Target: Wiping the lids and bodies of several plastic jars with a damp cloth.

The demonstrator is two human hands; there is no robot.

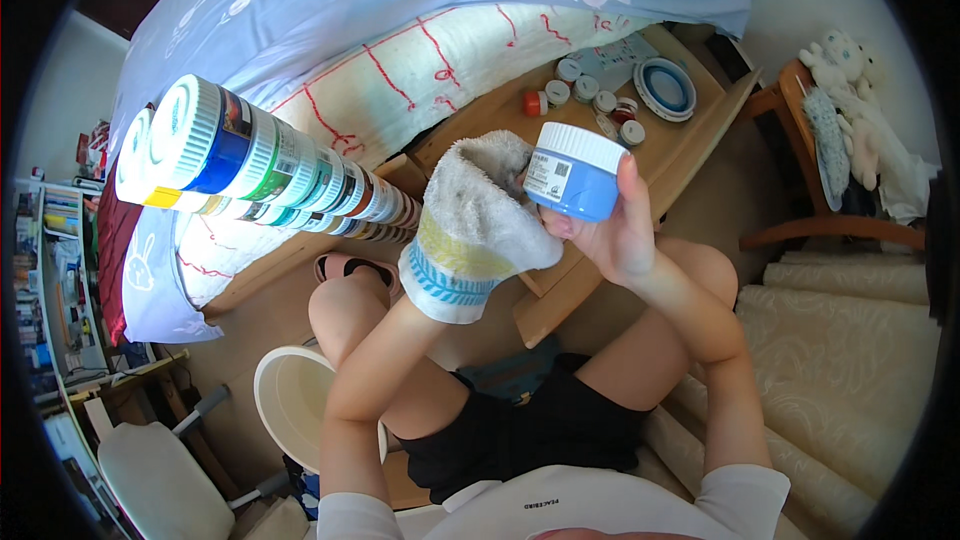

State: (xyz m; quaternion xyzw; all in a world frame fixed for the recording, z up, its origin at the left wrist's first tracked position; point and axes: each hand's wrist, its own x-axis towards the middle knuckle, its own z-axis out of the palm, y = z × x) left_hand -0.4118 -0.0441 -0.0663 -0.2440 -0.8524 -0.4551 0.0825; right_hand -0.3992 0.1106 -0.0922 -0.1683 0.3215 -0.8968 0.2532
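Bunny-print bedding in pale blue drapes over a bed, its cream mattress cover marked with red lines, as a seated person in black shorts holds a blue plastic jar up before the chest. The jar sits between the two hands, white ribbed lid on top and slightly tilted. Fingers of the right hand pinch it, the thumb up its right side and the rest curled underneath. On the jar's other side, close against it, the left hand is sheathed in a grey-white terry cloth banded in yellow and blue; whether its fingers are spread or pressed together cannot be told. Beyond the jar, an open wooden drawer holds small white-lidded pots beside a round blue-and-white lid. Tall columns of stacked jars rise left of the hands, alongside the bed. A cream bin stands by the person's left leg, while plush toys crowd a wooden chair at far right.
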